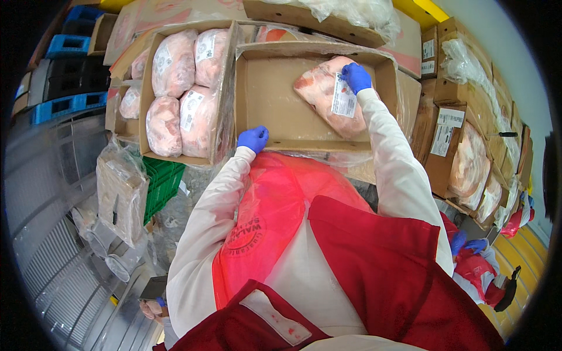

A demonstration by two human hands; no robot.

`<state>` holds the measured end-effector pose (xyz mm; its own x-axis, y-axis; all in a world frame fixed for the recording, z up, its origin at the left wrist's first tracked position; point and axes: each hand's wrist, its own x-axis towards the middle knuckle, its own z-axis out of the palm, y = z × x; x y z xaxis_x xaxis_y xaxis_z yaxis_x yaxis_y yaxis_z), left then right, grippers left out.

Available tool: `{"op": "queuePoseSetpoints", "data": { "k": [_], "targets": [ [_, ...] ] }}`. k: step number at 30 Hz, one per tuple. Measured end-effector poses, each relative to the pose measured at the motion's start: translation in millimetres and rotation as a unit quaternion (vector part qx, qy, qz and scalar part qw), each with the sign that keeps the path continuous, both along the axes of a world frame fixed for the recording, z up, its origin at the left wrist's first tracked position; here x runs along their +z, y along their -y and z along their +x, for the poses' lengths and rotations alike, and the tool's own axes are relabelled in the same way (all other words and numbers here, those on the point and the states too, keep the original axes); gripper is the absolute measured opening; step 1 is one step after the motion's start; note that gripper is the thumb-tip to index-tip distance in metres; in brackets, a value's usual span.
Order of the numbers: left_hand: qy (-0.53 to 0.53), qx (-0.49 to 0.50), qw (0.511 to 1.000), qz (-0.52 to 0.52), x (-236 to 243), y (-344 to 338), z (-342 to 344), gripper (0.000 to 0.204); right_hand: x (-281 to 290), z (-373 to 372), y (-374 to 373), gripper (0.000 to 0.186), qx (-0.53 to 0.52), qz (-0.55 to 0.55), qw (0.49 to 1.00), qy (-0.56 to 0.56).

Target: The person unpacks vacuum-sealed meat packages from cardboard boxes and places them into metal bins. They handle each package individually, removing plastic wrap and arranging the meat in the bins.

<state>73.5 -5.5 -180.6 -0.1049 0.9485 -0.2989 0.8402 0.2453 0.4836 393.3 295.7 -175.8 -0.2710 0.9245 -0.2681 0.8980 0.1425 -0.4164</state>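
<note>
A shallow cardboard box [266, 88] lies in front of me with one large plastic-wrapped piece of raw meat [316, 96] in its right half. On that piece is a white printed label [342, 105]. My right hand [356, 78], in a blue glove, is closed with its bent fingers at the label's upper edge. My left hand [253, 139], also blue-gloved, is closed at the box's near left corner; its fingertips are curled out of sight, and whatever they hold cannot be made out.
To the left, another cardboard box [225, 93] holds several wrapped, labelled meat pieces. A green crate [164, 181] sits below it. Stacked cartons [445, 140] with meat stand at right, blue pallets [67, 47] at far left. Another person [474, 263] is at the lower right.
</note>
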Motion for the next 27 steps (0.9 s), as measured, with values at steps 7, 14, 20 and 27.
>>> {"op": "queuePoseSetpoints", "data": {
  "k": [7,14,20,27],
  "targets": [
    [-0.005,-0.008,1.000,-0.019,-1,1,-1,0.026,-6,0,21,0.024,0.182,0.128,0.966,0.130],
    [0.017,-0.016,0.999,-0.025,-10,0,-2,0.025,-5,19,13,0.026,0.047,0.110,0.984,-0.135],
    [0.007,-0.006,1.000,-0.020,3,-3,-2,0.025,24,-8,9,0.020,0.034,0.032,0.999,-0.008],
    [0.014,-0.005,1.000,-0.022,3,-8,-1,0.025,-2,-15,12,0.014,0.145,-0.074,0.986,0.041]
  ]
}}
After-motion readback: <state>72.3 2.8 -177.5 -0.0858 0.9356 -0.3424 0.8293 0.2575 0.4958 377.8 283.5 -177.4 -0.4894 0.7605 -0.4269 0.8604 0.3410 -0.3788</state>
